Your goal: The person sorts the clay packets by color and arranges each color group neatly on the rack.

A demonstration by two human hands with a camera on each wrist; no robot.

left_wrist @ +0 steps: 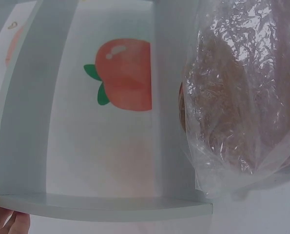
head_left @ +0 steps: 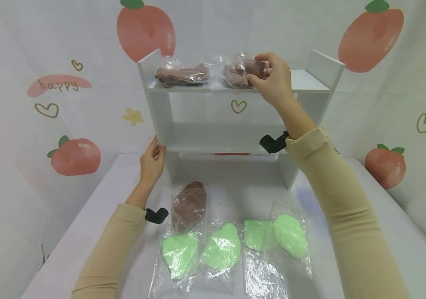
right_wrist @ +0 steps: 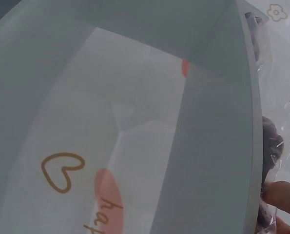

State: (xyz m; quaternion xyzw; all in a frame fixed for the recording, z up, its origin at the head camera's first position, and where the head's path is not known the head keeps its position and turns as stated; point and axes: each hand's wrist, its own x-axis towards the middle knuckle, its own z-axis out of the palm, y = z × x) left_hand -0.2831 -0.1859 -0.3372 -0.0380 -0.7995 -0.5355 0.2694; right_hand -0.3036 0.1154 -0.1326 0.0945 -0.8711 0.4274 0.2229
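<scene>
On the top board of a white shelf unit (head_left: 231, 151), my right hand (head_left: 276, 79) holds a brown lump in a clear plastic bag (head_left: 240, 74) between thumb and fingers. A second bagged brown lump (head_left: 183, 76) lies to its left on the same board. My left hand (head_left: 152, 164) grips the front edge of the unit's left side panel (head_left: 159, 112), around middle-board height. The left wrist view shows the fingers (left_wrist: 8, 222) at that panel's edge. In the right wrist view, the thumb (right_wrist: 283, 197) touches the bagged brown lump (right_wrist: 270, 146), partly hidden behind the board.
In front of the unit on the white table (head_left: 97, 232) lie a bagged flat brown piece (head_left: 189, 207) and several bagged light green pieces (head_left: 222, 248). A fruit-patterned cloth (head_left: 97, 37) hangs behind. The unit's right side panel (head_left: 325, 70) rises beside my right forearm.
</scene>
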